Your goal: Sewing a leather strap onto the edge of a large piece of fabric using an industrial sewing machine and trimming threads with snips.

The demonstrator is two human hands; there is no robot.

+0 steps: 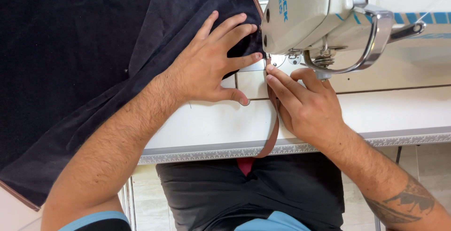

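Note:
My left hand [213, 64] lies flat with spread fingers on a large black velvety fabric [80, 47], pressing its edge down just left of the needle area of a cream industrial sewing machine [319, 10]. My right hand [305, 106] pinches a narrow brown strap [273, 132] between fingers and thumb, right below the presser foot. The strap runs from the needle toward me and drops over the table's front edge. The needle itself is hidden behind the machine head and my fingertips.
The white sewing table [206, 127] has a ruler strip along its front edge [211, 155]. The black fabric covers the table's left side, with brown trim at its lower left edge [19, 198]. My lap in dark shorts sits below the table.

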